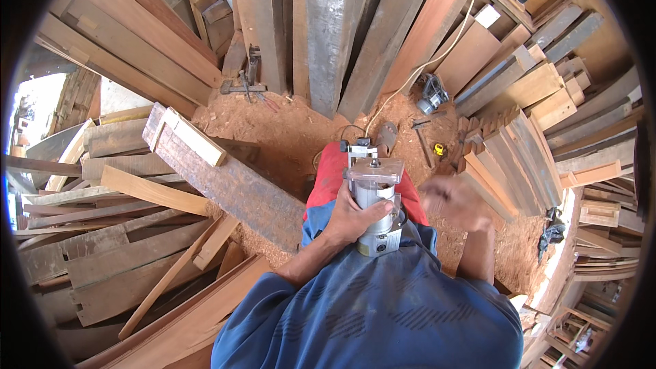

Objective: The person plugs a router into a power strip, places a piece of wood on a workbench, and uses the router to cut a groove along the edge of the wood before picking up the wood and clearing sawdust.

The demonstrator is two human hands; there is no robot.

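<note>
My left hand [350,221] is wrapped round the silver body of a trim router [372,195], which stands on my lap. A clear plastic base [378,170] sits on the router's upper end, facing up. My right hand [458,201] hangs in the air to the right of the router, apart from it. Motion smears its fingers, so whether it holds anything is unclear.
A plank [236,181] slants at my left with a pale wooden piece [195,142] on it. Ahead on the sawdust lie a hammer [423,145], a yellow tape measure [439,150], another power tool [432,96] and a clamp [244,85]. Boards lean all around; a cord [418,70] runs ahead.
</note>
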